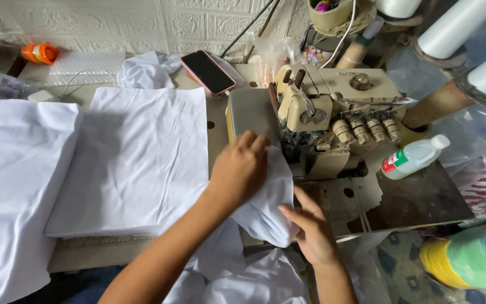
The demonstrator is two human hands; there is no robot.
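A piece of white fabric (265, 211) lies at the front of a beige overlock sewing machine (333, 107). My left hand (240, 169) rests flat on top of this fabric, just left of the machine's needle area, pressing it down. My right hand (310, 228) is below and to the right, with its fingers pinching the fabric's lower edge. The rest of the fabric hangs down toward my lap (243, 281).
A stack of white cloth pieces (136, 152) lies left of the machine, more white cloth (12, 186) at the far left. A phone in a pink case (208, 71) lies behind. A small white bottle (414, 157) lies on the machine table; thread cones (457, 25) stand at back right.
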